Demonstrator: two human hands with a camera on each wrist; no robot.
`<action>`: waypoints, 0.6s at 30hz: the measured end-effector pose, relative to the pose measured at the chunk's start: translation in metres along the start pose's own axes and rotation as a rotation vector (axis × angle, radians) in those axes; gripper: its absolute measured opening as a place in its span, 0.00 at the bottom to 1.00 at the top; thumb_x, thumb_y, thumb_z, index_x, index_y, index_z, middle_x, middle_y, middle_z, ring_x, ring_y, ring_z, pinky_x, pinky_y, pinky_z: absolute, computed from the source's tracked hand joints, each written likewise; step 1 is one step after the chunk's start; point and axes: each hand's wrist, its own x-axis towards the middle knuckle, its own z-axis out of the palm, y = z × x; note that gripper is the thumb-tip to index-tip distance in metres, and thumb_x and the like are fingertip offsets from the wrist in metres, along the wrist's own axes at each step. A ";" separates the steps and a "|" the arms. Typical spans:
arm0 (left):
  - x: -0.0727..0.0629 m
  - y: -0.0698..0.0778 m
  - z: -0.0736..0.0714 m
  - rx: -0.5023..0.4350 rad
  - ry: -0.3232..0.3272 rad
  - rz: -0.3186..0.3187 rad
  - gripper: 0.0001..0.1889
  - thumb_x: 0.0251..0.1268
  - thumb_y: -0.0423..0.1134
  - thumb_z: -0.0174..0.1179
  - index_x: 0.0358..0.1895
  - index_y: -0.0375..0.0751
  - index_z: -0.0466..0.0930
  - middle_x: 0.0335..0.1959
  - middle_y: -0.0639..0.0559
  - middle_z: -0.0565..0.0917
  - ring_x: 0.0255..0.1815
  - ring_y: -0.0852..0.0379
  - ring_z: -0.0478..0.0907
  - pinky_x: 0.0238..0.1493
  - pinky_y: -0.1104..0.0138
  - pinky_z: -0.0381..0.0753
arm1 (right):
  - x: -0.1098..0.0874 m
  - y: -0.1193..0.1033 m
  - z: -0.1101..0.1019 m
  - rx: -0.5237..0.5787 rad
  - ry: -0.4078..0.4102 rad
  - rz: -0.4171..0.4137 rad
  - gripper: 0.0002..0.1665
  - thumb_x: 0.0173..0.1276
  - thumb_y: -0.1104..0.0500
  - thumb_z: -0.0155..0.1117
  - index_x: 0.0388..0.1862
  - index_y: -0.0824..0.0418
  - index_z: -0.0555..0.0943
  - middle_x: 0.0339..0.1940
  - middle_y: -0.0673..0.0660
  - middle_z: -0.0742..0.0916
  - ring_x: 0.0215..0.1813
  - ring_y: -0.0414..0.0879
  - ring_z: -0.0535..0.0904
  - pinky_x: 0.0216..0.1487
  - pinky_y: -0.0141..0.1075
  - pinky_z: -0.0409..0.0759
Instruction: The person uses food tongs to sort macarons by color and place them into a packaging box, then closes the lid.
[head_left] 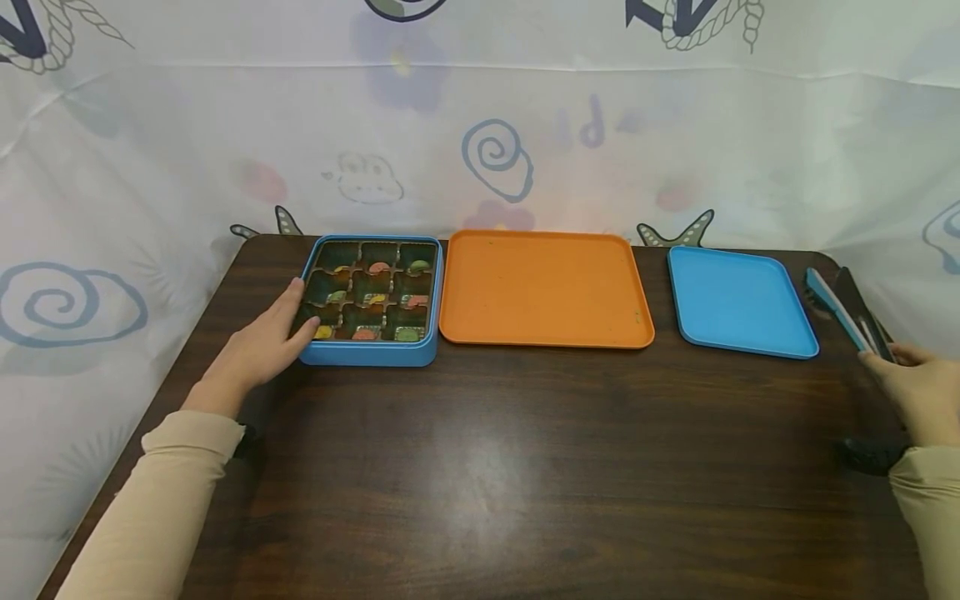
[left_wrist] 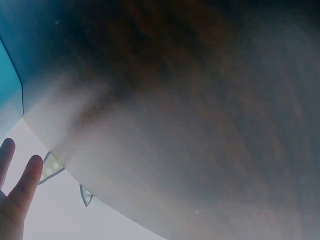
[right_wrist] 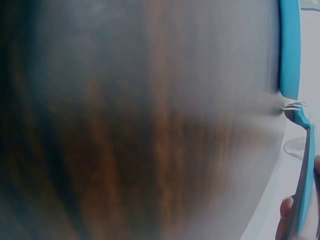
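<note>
My left hand rests against the left side of a blue box, its thumb by the front left corner. Inside the box, a dark divided tray holds small pink, yellow and green pieces in several compartments. In the left wrist view, two straight fingers show at the lower left. At the far right of the table, my right hand grips the near end of tongs with a blue arm and a dark one. The right wrist view shows tines at the tongs' tip.
To the right of the box lies an orange tray, close against it. A smaller blue tray lies between the orange one and the tongs. All stand along the back of a dark wooden table, before a patterned white cloth.
</note>
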 end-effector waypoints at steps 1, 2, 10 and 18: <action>0.000 0.000 0.000 0.000 0.000 0.001 0.43 0.73 0.63 0.29 0.75 0.40 0.23 0.78 0.37 0.34 0.76 0.30 0.45 0.69 0.35 0.51 | 0.000 0.000 0.000 -0.003 -0.001 -0.002 0.37 0.71 0.49 0.48 0.73 0.68 0.59 0.69 0.75 0.68 0.43 0.62 0.70 0.26 0.26 0.60; 0.000 0.001 -0.001 0.000 0.001 0.003 0.42 0.73 0.62 0.29 0.75 0.39 0.23 0.78 0.37 0.34 0.76 0.30 0.45 0.69 0.35 0.50 | 0.000 0.001 0.000 -0.004 -0.003 -0.008 0.37 0.71 0.49 0.48 0.73 0.69 0.58 0.69 0.75 0.68 0.43 0.62 0.70 0.25 0.27 0.61; -0.002 0.001 -0.002 -0.004 0.001 0.003 0.42 0.73 0.62 0.30 0.75 0.39 0.24 0.78 0.37 0.34 0.75 0.30 0.46 0.69 0.34 0.51 | 0.012 0.014 0.005 -0.010 -0.005 -0.038 0.41 0.70 0.46 0.48 0.71 0.74 0.58 0.68 0.77 0.67 0.61 0.71 0.67 0.32 0.43 0.73; 0.000 0.001 -0.003 0.007 -0.022 -0.004 0.42 0.73 0.62 0.30 0.75 0.39 0.23 0.78 0.37 0.33 0.75 0.30 0.46 0.69 0.35 0.52 | 0.007 0.017 -0.001 -0.006 -0.075 -0.080 0.41 0.72 0.48 0.48 0.72 0.76 0.54 0.69 0.81 0.61 0.67 0.78 0.59 0.62 0.65 0.65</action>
